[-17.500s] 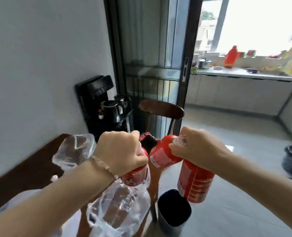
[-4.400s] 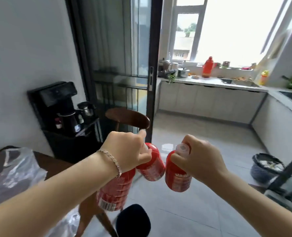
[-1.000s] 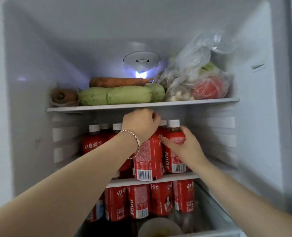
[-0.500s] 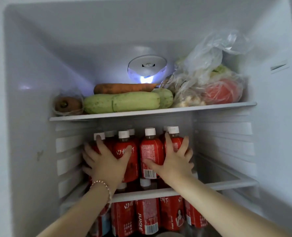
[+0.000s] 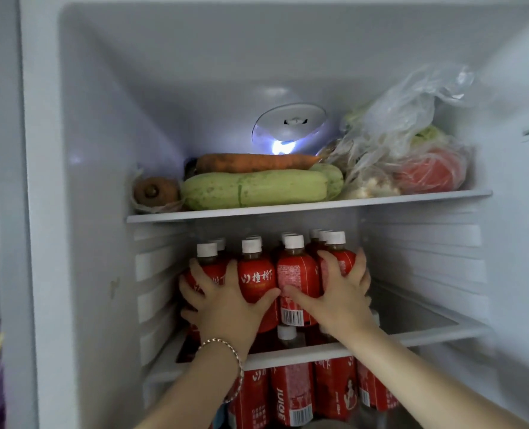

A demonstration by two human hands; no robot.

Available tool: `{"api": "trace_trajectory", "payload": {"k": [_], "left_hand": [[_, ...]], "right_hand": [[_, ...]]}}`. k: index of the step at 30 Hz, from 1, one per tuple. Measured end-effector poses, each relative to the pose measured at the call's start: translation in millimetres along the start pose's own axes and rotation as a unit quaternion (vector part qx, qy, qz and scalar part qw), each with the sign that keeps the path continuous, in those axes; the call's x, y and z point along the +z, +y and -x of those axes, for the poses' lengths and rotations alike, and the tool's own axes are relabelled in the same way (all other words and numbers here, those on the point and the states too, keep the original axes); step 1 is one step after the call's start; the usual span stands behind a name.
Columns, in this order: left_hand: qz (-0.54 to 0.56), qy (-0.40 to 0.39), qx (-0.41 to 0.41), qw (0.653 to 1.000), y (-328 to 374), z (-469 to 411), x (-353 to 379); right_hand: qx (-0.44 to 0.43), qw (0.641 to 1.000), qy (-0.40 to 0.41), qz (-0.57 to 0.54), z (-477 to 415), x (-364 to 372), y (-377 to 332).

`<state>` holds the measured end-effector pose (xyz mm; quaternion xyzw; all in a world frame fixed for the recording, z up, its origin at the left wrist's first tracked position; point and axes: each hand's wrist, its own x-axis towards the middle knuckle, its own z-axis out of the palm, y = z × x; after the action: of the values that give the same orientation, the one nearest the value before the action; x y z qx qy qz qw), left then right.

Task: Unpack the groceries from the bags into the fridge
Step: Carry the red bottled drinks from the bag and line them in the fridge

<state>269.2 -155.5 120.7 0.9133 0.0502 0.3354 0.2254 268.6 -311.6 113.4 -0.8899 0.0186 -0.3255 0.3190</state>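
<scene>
Several red juice bottles (image 5: 257, 275) with white caps stand packed together on the fridge's middle shelf (image 5: 427, 334). My left hand (image 5: 223, 305), with a bracelet at the wrist, lies with spread fingers against the two left front bottles. My right hand (image 5: 340, 295) presses its spread fingers against the two right front bottles. Neither hand wraps round a bottle. The bottles at the back are mostly hidden by the front row.
The top shelf (image 5: 303, 207) carries a pale green squash (image 5: 254, 188), a carrot (image 5: 254, 162) and a clear plastic bag of vegetables (image 5: 411, 144). More red bottles (image 5: 291, 394) fill the level below. Bare shelf lies to the right of the bottles. The fridge lamp (image 5: 288, 128) glows at the back.
A second ago my hands set bottles on the middle shelf and let go. Both now lie flat on the front row, which sits deeper in; my view has shifted right and down.
</scene>
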Motion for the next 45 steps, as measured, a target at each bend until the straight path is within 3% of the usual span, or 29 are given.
{"api": "trace_trajectory", "payload": {"k": [7,12,14,19,22,26,33,40,45], "left_hand": [[-0.157,-0.065,0.045,0.984,-3.7,18.9,-19.7],[-0.138,-0.088,0.113,0.98,-4.7,80.1,-67.9],[-0.145,-0.088,0.147,0.974,-0.4,113.7,-86.7],[-0.227,-0.182,0.114,0.95,18.8,202.3,-123.7],[-0.239,-0.239,0.111,0.934,34.8,249.5,-137.6],[-0.231,-0.253,0.124,0.931,60.4,298.1,-155.5],[-0.184,-0.274,0.185,0.926,111.7,375.2,-177.2],[-0.064,-0.294,0.237,0.924,173.8,471.7,-177.6],[-0.065,-0.303,0.288,0.906,229.8,522.6,-188.0]], "right_hand": [[-0.011,0.981,-0.046,0.188,31.2,-22.7,-17.2],[-0.139,0.974,-0.063,0.166,94.0,-59.2,-16.3],[-0.176,0.968,-0.12,0.131,120.7,-80.4,-9.5],[-0.174,0.933,-0.268,0.164,187.5,-129.4,12.1],[-0.172,0.921,-0.305,0.17,227.5,-157.7,21.2],[-0.177,0.914,-0.324,0.168,267.9,-200.7,27.0],[-0.146,0.936,-0.238,0.213,342.5,-281.1,46.7],[-0.029,0.968,-0.094,0.23,417.5,-393.9,107.4],[0.026,0.963,0.013,0.268,453.5,-495.6,155.6]]}}
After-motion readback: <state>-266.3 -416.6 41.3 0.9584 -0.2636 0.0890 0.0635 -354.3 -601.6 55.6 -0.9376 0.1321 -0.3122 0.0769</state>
